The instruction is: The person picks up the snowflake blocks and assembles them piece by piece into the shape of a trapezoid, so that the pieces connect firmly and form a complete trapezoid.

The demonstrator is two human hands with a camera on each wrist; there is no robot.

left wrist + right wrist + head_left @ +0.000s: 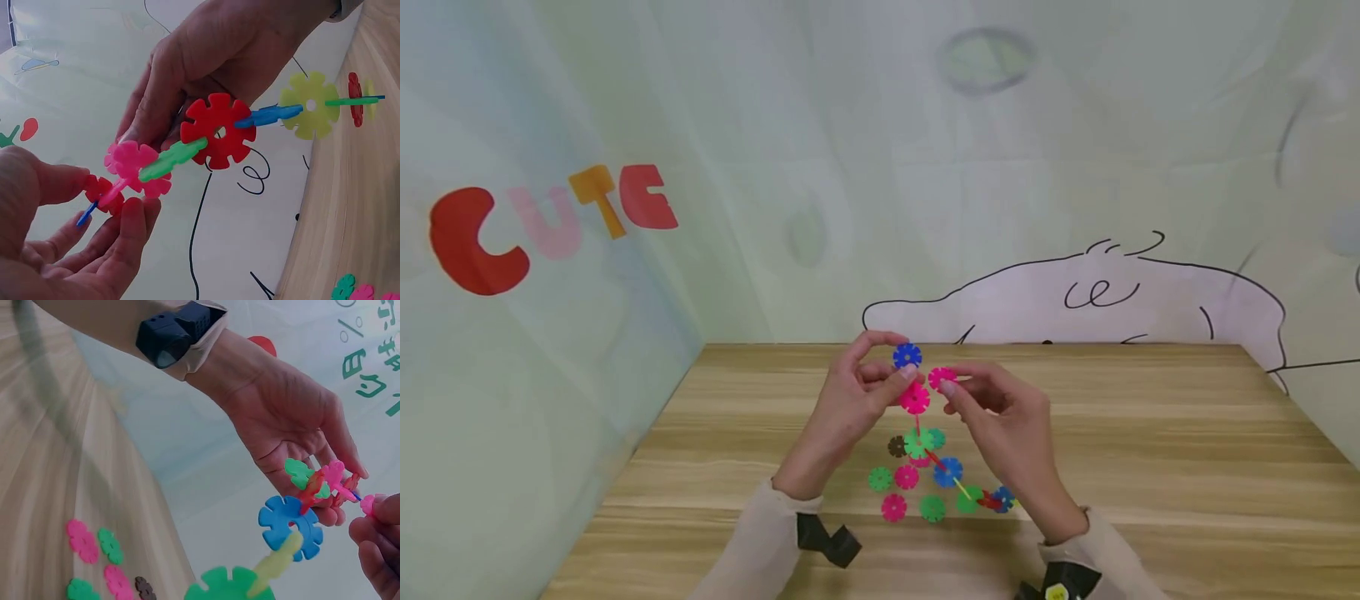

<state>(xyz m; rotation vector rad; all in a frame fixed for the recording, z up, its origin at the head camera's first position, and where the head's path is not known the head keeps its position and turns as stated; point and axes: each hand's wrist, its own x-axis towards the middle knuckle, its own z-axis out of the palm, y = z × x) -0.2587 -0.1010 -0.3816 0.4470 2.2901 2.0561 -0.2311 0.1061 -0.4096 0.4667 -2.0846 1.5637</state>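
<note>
Near the far edge of the table, my left hand [850,392] pinches the upper end of a chain of slotted plastic snowflake discs. A dark blue disc [898,356] stands at that end, beside a red disc [114,201] between thumb and fingers. Below comes a pink disc [917,403], then green, red, blue and yellow ones, the chain slanting down to the right. Just right of its top, my right hand [1011,417] pinches a single pink disc [937,378] by thumb and fingertips. In the right wrist view, this disc [367,505] is right at the dark blue disc's edge.
Loose discs lie on the wooden table [722,467] under the hands: pink [900,483], green [875,485], dark brown [892,447] and several more. A printed curtain [760,167] stands behind and at the left of the table. Small black cameras [842,546] sit on the wrists.
</note>
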